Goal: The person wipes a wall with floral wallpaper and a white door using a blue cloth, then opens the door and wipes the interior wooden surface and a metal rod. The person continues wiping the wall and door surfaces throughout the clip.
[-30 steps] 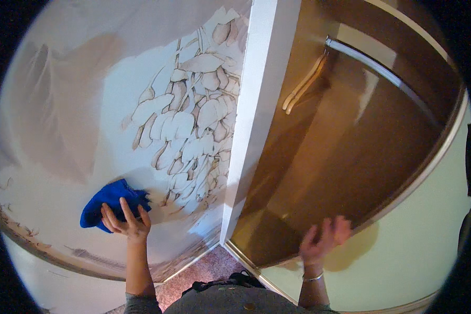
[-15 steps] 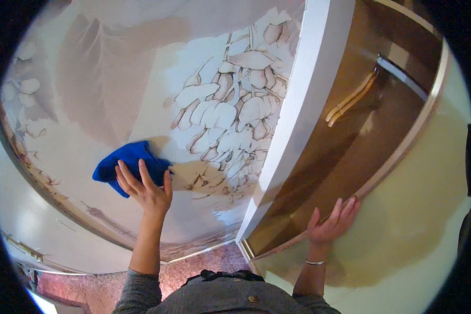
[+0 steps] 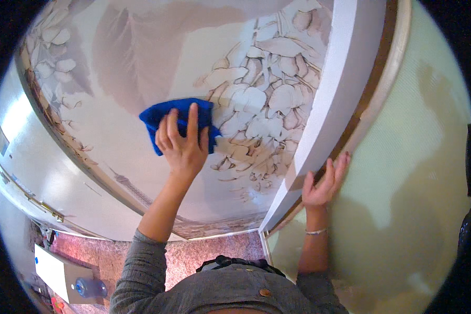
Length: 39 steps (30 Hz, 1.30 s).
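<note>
A folded blue cloth (image 3: 159,118) lies against the wall with the painted flower-and-leaf pattern (image 3: 275,97). My left hand (image 3: 184,149) holds it there, its fingers bent over the cloth and partly apart. To the right, my right hand (image 3: 324,186) rests at the pale wooden edge (image 3: 379,99) of a light green door panel (image 3: 397,167). Its fingers are stretched out, and a thin bracelet circles the wrist. A narrow brown gap (image 3: 358,118) shows between that edge and a white upright frame (image 3: 345,78).
A pale glossy door (image 3: 47,157) with a metal fitting (image 3: 49,209) stands at the left. Below it are a white box-shaped piece (image 3: 60,275) and a clear bluish water bottle (image 3: 90,288). The floor has a reddish, mottled surface (image 3: 214,261).
The green door has swung towards the white frame, hiding the brown interior and hanger, with my right hand at its edge. My left hand and the cloth appear higher and farther right.
</note>
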Motion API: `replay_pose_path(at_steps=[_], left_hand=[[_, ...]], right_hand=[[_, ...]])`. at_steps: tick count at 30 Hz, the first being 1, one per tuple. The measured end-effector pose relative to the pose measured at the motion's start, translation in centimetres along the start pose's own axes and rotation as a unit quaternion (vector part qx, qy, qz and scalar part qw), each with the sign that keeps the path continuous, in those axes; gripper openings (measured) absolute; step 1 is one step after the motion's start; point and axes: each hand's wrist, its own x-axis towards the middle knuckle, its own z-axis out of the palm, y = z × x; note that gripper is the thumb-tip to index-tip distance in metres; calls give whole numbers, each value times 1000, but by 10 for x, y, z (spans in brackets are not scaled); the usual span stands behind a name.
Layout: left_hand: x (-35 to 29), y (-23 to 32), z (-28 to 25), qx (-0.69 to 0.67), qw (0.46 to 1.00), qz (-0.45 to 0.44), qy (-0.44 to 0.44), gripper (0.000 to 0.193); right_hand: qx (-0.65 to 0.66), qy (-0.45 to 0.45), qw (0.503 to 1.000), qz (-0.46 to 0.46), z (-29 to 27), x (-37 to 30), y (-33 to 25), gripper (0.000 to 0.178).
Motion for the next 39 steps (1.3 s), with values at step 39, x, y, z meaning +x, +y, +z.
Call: replay_pose_path(at_steps=[39], left_hand=[[19, 51, 5, -136, 984, 99, -55, 52]], right_hand=[[291, -19, 956, 26, 92, 58, -77, 52]])
